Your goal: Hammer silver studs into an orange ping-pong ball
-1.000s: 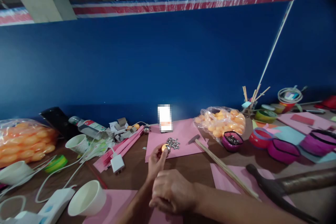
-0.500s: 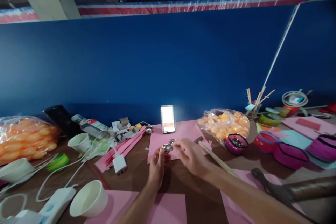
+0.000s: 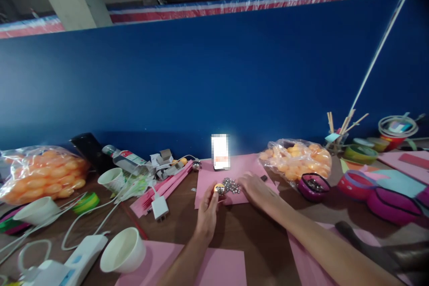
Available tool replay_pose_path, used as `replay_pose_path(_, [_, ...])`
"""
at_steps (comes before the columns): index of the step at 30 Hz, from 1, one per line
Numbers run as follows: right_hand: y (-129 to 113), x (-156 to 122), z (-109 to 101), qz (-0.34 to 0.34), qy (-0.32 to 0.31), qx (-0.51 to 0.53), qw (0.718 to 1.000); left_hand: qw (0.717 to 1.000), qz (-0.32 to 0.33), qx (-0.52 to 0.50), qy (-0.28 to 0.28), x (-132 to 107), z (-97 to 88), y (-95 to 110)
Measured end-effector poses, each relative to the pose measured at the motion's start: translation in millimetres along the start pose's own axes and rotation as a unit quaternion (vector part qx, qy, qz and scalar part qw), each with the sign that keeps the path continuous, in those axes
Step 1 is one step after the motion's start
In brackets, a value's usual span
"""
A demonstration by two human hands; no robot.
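Note:
My left hand is closed around an orange ball, which looks like a ping-pong ball. Shiny silver tacks cover part of its surface. Right beside the ball, a loose pile of silver tacks lies on a pink sheet. At the right edge of that pile is my right hand, its fingers bent and drawn together, the tips down among the tacks. Whatever they pinch is too small to make out. Another ball, silver all over, rests at the sheet's far left corner.
Bags of orange balls stand at both sides. A purple container holds small metal pieces. A white cup, a power strip and cables lie at left; a hammer lies at right. A lit phone stands behind the sheet.
My right hand has moved from beside the ball down to the tack pile, uncovering more of the pile. The ball has turned in my left hand, showing more orange. The view has shifted left.

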State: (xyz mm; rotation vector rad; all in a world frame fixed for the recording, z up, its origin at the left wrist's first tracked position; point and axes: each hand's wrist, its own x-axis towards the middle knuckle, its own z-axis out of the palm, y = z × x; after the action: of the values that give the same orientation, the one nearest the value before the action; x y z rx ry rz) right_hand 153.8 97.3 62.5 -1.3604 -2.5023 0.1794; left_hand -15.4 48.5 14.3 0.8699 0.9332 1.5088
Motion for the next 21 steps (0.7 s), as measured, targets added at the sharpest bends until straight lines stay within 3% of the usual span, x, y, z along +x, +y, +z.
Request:
replay_pose_path(11, [8, 2, 13, -0.011, 0.028, -0.004, 1.0, 0.999, -0.015, -0.039, 0.014, 0, 0.3, 2])
replay_pose_path(15, [9, 2, 16, -0.012, 0.026, -0.015, 0.999, 0.999, -0.016, -0.013, -0.024, 0, 1.0, 3])
replay_pose_path(21, [3, -1, 7, 0.0, 0.036, 0.013, 0.999, 0.997, -0.051, -0.045, -0.034, -2, 0.7, 1])
